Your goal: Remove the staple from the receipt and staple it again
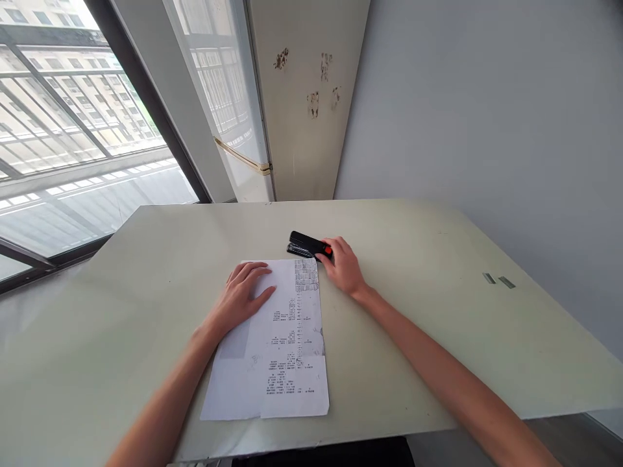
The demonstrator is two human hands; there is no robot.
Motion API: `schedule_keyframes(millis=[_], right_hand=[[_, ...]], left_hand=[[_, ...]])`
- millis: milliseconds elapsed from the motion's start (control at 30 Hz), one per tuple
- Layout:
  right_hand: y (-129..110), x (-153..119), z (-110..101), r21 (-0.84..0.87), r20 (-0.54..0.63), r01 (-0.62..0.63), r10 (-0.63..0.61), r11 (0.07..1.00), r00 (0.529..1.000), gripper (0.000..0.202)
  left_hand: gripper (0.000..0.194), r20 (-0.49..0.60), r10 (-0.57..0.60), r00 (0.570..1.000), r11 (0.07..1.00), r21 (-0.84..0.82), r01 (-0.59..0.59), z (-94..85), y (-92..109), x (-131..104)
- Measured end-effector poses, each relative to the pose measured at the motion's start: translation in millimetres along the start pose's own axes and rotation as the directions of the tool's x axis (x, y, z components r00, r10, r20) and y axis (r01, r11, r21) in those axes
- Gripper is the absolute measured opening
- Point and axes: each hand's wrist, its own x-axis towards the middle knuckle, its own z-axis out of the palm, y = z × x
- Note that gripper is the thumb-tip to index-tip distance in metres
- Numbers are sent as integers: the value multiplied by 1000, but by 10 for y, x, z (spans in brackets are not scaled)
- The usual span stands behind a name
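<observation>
The left hand (243, 290) lies flat with its fingers spread on the upper left part of the printed sheets (277, 344), which rest on the pale table (438, 311) straight in front of the person; at least 2 sheets seem to overlap, judging by the stepped edges. The right hand (344, 264) reaches to the black stapler (307, 246), which sits just beyond the top edge of the paper, and its fingers curl loosely about the rear end by the red tab, touching rather than clamped. The paper looks thin, light and limp, likely to slide or curl, so a flat palm suits it. The stapler looks small, rigid and fairly dense, best gripped across its body. 2 small metal strips (497, 280) lie well apart to the right.
</observation>
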Motion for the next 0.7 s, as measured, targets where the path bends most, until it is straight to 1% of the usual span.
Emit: schedule_keyframes(millis=[200, 267, 367, 433, 533, 700], right_hand=[[137, -427, -528, 23, -30, -72, 73, 997, 997, 29], [172, -535, -705, 46, -8, -107, 107, 993, 994, 30], [223, -646, -917, 124, 71, -173, 165, 977, 984, 31], [252, -682, -1012, 184, 123, -213, 193, 959, 973, 31], [274, -690, -1101, 247, 198, -272, 226, 930, 954, 29], [256, -678, -1206, 290, 324, -313, 215, 904, 921, 28]], left_hand=[[38, -2, -24, 1000, 1000, 12, 24, -22, 1, -13], [37, -11, -32, 999, 999, 25, 32, -22, -30, -21], [38, -28, -57, 998, 997, 48, 59, -11, -83, -25], [39, -41, -80, 996, 995, 63, 83, -3, -101, -19], [40, -60, -111, 992, 991, 70, 115, 0, -95, -2], [43, -69, -137, 988, 988, 61, 141, -3, -77, 22]])
